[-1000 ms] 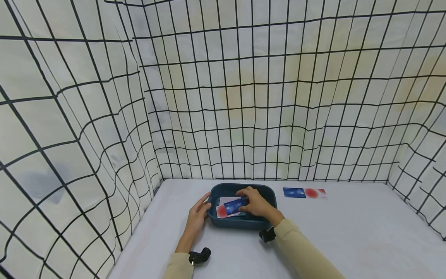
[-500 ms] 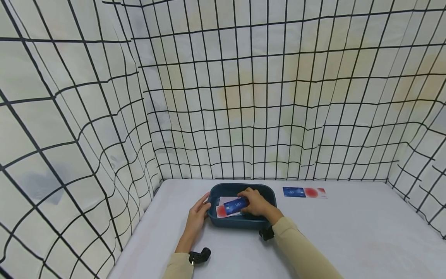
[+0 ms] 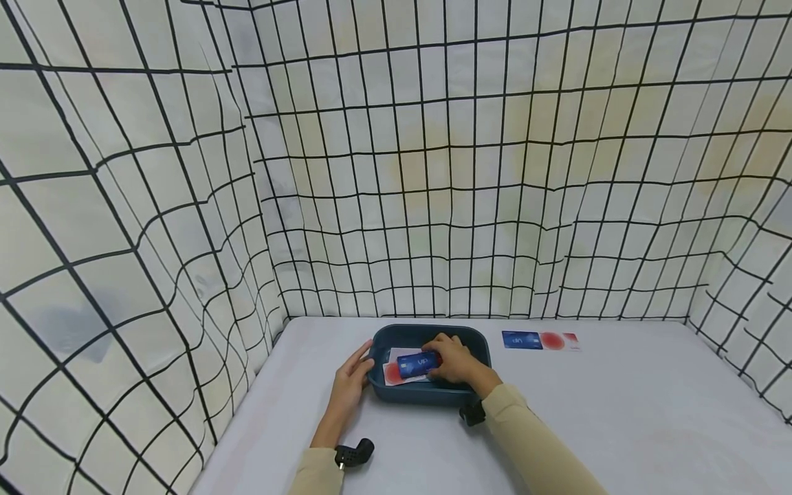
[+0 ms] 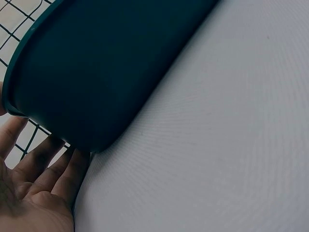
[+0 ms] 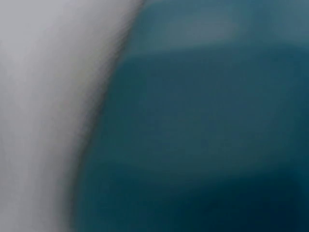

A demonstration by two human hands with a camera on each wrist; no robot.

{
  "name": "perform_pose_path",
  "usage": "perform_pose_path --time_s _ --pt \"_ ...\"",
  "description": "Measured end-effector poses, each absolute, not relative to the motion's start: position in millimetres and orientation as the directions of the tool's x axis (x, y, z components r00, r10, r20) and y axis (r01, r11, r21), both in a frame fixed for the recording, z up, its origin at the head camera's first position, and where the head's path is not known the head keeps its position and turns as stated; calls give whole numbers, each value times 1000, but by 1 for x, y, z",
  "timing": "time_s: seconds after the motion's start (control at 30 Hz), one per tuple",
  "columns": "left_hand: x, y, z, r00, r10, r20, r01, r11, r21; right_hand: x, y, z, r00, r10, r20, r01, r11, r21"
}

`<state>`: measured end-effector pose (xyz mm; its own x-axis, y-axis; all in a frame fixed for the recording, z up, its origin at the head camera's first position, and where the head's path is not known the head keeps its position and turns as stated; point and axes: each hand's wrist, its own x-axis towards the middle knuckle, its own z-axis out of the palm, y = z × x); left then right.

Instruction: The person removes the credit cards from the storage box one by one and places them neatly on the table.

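The right wrist view is blurred and shows only the surface and the wall of the tray (image 3: 427, 397), so the right hand (image 3: 452, 361) can be read from the head view alone. There it covers the right end of the blue card (image 3: 416, 364), which in turn hides part of the red-and-white card (image 3: 392, 374) below. The right grip is drawn in, thumb and fingers pinching the blue card inside the tray. The left hand (image 3: 350, 381) has its grip spread, fingers touching the tray's left end; its fingertips are partly hidden by the tray in the left wrist view. The tray sits near the white surface (image 3: 619, 412)'s far edge, toward the far left corner. Right of it, close to that edge, lies a blue and red strip (image 3: 540, 341); whether it is one piece or two is unclear. Black netting (image 3: 476, 165) hangs behind and at both sides, before pale, blotched sheeting.
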<state>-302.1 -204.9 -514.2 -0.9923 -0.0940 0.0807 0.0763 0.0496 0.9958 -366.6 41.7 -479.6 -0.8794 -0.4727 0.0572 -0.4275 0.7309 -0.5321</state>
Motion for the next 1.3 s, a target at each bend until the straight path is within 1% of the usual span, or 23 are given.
perform_pose_path --time_s 0.57,1.0,1.3 --pt "-303 -204 -515 -991 -113 75 71 40 997 -370 40 -483 -886 -462 46 -419 752 -509" --pt "-302 -204 -513 -991 -103 82 78 39 996 -370 41 -481 -882 -463 85 -442 754 -485" --pt "-302 -203 -514 -992 -107 72 68 39 997 -369 40 -479 -895 -437 91 -420 754 -504"
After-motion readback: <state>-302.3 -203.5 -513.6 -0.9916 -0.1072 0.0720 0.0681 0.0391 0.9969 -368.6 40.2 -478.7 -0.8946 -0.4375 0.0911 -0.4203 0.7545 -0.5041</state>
